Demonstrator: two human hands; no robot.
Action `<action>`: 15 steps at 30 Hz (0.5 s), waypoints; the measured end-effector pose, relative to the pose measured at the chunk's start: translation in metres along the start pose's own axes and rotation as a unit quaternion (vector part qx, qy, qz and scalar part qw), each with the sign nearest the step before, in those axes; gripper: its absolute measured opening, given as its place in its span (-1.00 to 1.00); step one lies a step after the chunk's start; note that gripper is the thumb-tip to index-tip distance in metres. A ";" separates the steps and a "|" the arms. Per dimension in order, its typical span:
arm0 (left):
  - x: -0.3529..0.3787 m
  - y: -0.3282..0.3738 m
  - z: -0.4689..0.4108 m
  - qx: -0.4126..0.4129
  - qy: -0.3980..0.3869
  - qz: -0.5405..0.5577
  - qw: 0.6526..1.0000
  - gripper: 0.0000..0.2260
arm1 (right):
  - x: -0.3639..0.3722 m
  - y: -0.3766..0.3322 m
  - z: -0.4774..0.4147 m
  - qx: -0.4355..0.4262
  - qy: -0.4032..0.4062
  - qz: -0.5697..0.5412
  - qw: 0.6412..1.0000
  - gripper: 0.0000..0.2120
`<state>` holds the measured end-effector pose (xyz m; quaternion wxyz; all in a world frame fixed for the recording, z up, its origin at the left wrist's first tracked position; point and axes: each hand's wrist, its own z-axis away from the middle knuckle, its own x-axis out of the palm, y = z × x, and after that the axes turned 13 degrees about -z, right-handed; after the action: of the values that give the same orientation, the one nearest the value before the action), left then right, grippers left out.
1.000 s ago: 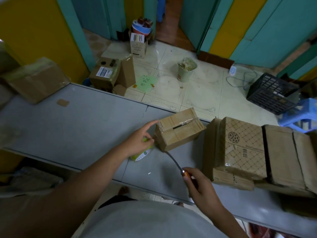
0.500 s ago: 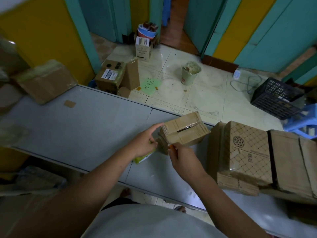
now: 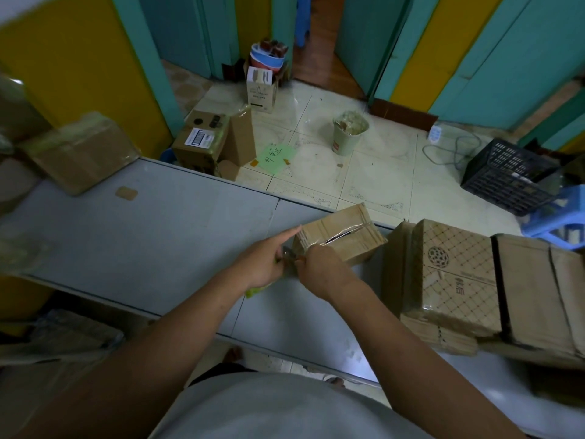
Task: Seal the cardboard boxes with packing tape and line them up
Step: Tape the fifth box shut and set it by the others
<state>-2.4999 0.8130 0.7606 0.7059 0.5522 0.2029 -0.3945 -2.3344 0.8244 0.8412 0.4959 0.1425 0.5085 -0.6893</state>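
The right hand (image 3: 323, 270) has come up from the table's near edge to the near-left corner of the small cardboard box (image 3: 343, 237), meeting the left hand (image 3: 262, 264) there. The box sits on the grey table (image 3: 158, 236), clear tape glinting along its top seam. The right fingers are curled tight at that corner; I cannot tell what they pinch. The left index finger lies straight against the box's end while the other fingers curl round a green object (image 3: 253, 292). Just right stands a patterned box (image 3: 456, 274) among other cartons.

Illegible handwriting on green sheet (image 3: 276, 157); barcode label (image 3: 200, 138) on floor box (image 3: 207, 156)
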 end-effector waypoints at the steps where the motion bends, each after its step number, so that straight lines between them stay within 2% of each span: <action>1: -0.001 0.000 0.001 -0.003 0.003 -0.007 1.000 -0.11 | -0.001 0.002 0.002 0.001 0.001 -0.008 1.000 -0.72; 6: -0.010 0.005 0.004 -0.005 0.005 -0.010 1.000 -0.23 | 0.007 0.031 0.031 -0.018 0.019 -0.033 0.999 -0.71; 10: -0.015 0.003 0.006 0.004 -0.013 -0.040 0.999 -0.15 | 0.029 0.079 0.063 -0.005 0.017 -0.014 1.000 -0.68; 15: -0.020 0.001 0.006 0.010 -0.028 -0.025 0.999 -0.13 | 0.056 0.141 0.083 -0.006 0.039 -0.003 0.999 -0.79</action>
<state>-2.5122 0.8136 0.7774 0.6955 0.5427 0.1928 -0.4296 -2.2184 0.7252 0.7595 0.4744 0.1645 0.5317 -0.6820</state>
